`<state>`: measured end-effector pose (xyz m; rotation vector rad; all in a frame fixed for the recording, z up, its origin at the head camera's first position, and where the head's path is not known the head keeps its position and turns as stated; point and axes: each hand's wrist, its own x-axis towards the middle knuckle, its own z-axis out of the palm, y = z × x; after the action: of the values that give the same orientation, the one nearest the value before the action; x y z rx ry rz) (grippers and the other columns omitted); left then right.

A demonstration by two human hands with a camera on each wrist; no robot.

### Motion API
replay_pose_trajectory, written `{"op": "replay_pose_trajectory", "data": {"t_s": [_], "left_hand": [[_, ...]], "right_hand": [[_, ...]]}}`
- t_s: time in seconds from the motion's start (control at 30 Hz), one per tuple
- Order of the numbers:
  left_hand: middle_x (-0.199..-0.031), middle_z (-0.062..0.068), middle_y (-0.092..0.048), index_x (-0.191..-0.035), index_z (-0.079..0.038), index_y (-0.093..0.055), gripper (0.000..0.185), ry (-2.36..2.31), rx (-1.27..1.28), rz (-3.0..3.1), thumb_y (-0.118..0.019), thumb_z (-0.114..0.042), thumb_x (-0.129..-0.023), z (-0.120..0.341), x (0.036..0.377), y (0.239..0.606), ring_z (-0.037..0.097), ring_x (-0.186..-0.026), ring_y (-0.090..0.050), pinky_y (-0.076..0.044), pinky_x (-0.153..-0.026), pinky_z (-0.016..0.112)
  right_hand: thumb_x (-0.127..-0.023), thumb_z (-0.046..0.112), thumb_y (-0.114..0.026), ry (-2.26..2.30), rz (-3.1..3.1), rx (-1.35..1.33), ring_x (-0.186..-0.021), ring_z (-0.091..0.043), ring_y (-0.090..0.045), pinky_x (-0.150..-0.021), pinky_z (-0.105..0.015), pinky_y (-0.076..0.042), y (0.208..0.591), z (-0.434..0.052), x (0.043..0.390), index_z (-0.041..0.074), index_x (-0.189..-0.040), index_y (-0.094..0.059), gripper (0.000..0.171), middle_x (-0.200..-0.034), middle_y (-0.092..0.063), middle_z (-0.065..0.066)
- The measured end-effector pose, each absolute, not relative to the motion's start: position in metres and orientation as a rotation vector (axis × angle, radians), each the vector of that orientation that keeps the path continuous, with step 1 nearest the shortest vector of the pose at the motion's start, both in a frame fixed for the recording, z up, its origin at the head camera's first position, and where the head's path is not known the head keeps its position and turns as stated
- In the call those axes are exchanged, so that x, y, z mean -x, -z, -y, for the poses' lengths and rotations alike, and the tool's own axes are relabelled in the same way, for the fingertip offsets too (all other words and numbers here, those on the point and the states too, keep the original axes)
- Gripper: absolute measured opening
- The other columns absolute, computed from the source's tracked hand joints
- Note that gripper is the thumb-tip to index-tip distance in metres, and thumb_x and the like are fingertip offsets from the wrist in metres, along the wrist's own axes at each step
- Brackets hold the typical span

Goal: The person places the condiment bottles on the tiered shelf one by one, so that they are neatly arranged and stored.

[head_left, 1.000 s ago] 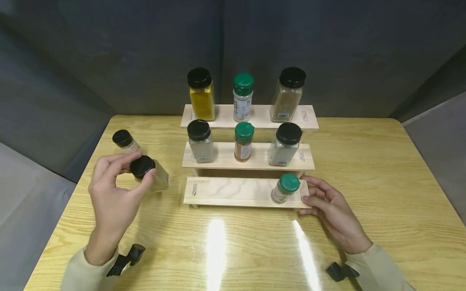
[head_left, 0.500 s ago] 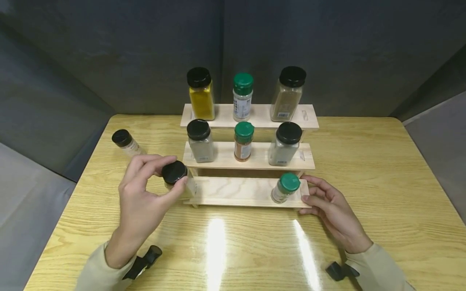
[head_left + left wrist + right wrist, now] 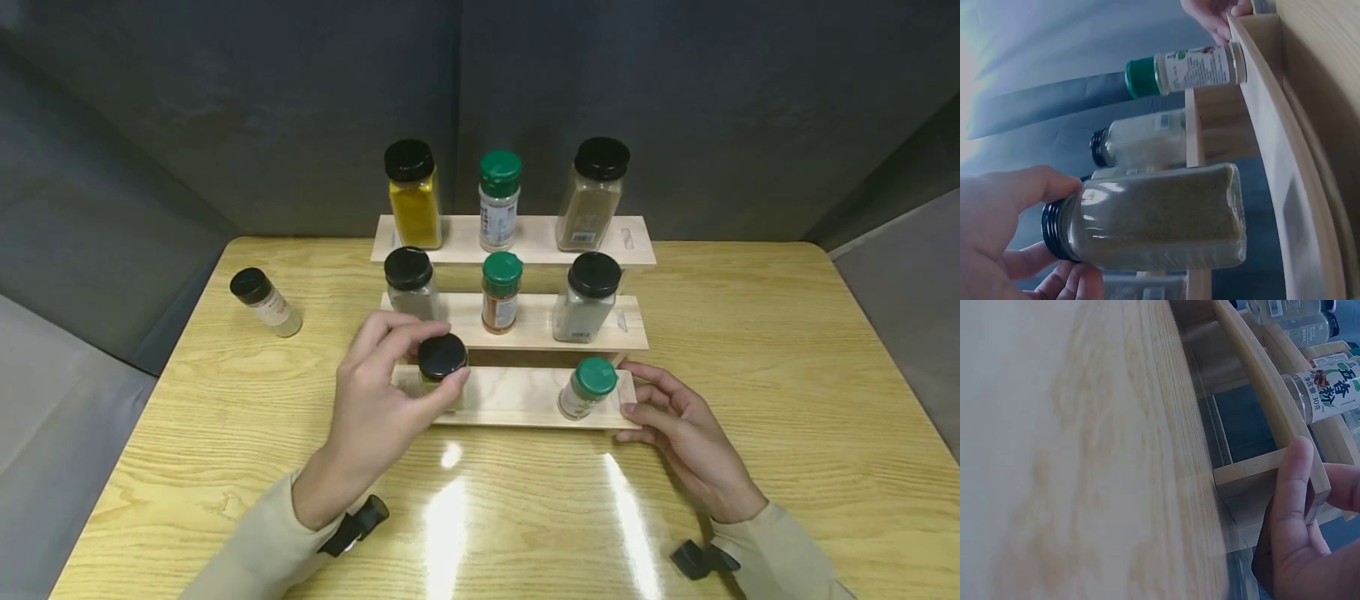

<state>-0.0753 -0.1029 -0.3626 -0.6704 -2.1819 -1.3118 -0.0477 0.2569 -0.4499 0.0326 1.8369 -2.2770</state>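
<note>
My left hand pinches a spice jar by its black lid, between thumb and fingers. In the left wrist view the jar is clear, square-sided and full of brownish powder, with a gap between its base and the wooden shelf board. That board is the lowest step of a three-step wooden rack. My right hand grips the right end of this step, thumb on one side and fingers on the other, as the right wrist view shows. Close to it on the step stands a small green-capped spice bottle.
On the middle step stand two black-lidded jars and a green-capped bottle. The top step bears a yellow jar, a green-capped bottle and a tan jar. A small black-capped bottle stands on the table at left.
My left hand has carried the black-lidded jar rightward from the left of the table to over the lowest step. The right hand has stayed at the rack's end.
</note>
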Motion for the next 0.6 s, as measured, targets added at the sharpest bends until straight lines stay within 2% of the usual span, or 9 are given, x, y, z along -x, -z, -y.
{"op": "replay_pose_trajectory", "data": {"t_s": [0.13,0.4,0.6], "left_hand": [[-0.107,0.012,-0.062,-0.116,0.003,-0.079,0.044,1.328,0.698,2.190,-0.096,-0.001,-0.077,0.091,0.077,0.365,0.025,-0.093,-0.064,-0.062,-0.081,0.034],[-0.106,0.011,-0.060,-0.116,0.003,-0.079,0.043,1.373,0.757,2.183,-0.097,-0.003,-0.077,0.072,0.081,0.369,0.023,-0.097,-0.065,-0.062,-0.079,0.029],[-0.108,0.012,-0.060,-0.115,0.003,-0.078,0.044,1.403,0.776,2.171,-0.098,-0.005,-0.077,0.061,0.085,0.372,0.024,-0.094,-0.064,-0.063,-0.078,0.027]], "right_hand": [[-0.107,-0.008,-0.062,2.277,-1.835,-0.033,-0.099,-0.019,-0.070,-0.084,-0.037,-0.069,0.450,-0.257,0.047,0.009,-0.150,-0.055,0.046,-0.114,-0.069,-0.009],[-0.107,-0.008,-0.062,2.279,-1.832,-0.036,-0.099,-0.019,-0.070,-0.084,-0.037,-0.069,0.450,-0.258,0.048,0.008,-0.150,-0.054,0.047,-0.114,-0.068,-0.009],[-0.107,-0.008,-0.062,2.278,-1.836,-0.037,-0.098,-0.021,-0.070,-0.084,-0.038,-0.069,0.450,-0.257,0.048,0.007,-0.150,-0.054,0.046,-0.115,-0.068,-0.009]]}}
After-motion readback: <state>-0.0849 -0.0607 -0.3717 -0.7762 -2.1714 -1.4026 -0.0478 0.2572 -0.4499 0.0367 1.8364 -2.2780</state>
